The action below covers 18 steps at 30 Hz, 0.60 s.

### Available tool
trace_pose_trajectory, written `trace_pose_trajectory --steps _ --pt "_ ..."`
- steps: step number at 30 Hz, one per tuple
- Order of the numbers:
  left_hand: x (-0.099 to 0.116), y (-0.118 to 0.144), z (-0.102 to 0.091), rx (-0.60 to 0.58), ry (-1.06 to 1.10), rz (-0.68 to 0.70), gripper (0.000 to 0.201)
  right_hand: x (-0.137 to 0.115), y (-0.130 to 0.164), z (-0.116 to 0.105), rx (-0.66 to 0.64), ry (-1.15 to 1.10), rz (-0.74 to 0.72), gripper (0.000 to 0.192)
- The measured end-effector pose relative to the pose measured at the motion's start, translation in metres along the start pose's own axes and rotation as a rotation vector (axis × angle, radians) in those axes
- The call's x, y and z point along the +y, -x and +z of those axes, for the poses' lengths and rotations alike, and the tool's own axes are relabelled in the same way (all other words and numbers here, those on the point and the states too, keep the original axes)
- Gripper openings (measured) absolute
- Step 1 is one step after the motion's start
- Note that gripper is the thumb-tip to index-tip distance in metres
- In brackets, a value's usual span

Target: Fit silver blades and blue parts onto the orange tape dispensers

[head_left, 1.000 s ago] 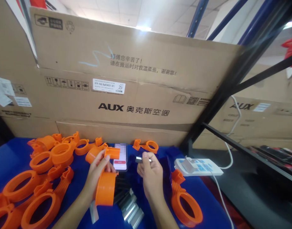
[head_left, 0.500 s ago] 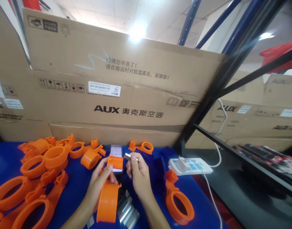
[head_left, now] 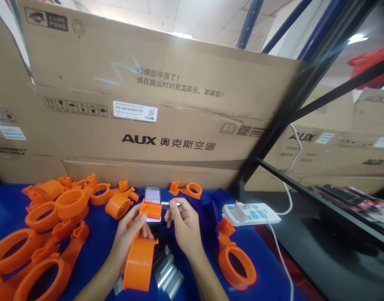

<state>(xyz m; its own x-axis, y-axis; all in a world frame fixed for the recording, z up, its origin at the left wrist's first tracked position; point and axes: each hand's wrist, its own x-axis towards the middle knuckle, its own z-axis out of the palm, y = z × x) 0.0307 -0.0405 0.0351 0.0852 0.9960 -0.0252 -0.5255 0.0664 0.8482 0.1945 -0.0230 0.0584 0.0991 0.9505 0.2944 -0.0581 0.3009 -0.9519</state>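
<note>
My left hand [head_left: 129,229] is closed around the neck of an orange plastic tape dispenser [head_left: 139,264], its ring hanging toward me and its head pointing away. In my right hand [head_left: 185,225], thumb and fingers pinch a small serrated metal blade [head_left: 173,204]. The blade lies level, its left end at the right edge of the dispenser's head; whether it sits inside a slot I cannot tell. Behind the head, a phone [head_left: 152,194] with a running timer is partly covered. Below my hands lie several shiny metal strips [head_left: 170,276].
Several orange dispensers [head_left: 73,205] are heaped on the blue tabletop [head_left: 96,246] at left. One more dispenser [head_left: 237,267] lies at right, another [head_left: 192,190] at the back. A white power strip [head_left: 267,215] with cables sits by the black rack post [head_left: 267,121]. A large cardboard box [head_left: 179,104] stands behind.
The blade has gone from tilted and apart to level against the right edge of the dispenser's head. My right hand has turned slightly; the view has shifted a little.
</note>
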Motion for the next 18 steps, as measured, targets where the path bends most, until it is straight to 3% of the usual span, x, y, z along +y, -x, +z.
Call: trace_pose_trajectory --steps 7,11,18 --pt "-0.002 -0.002 0.001 -0.032 0.012 -0.029 0.033 0.002 0.001 -0.001 -0.063 0.034 -0.023 0.030" --pt "-0.009 -0.006 -0.003 -0.026 0.005 -0.033 0.038 0.007 0.001 0.002 -0.063 0.087 -0.027 0.031" --pt "-0.009 -0.005 -0.004 0.111 -0.013 0.126 0.037 0.004 0.004 -0.001 0.075 0.180 -0.146 0.033"
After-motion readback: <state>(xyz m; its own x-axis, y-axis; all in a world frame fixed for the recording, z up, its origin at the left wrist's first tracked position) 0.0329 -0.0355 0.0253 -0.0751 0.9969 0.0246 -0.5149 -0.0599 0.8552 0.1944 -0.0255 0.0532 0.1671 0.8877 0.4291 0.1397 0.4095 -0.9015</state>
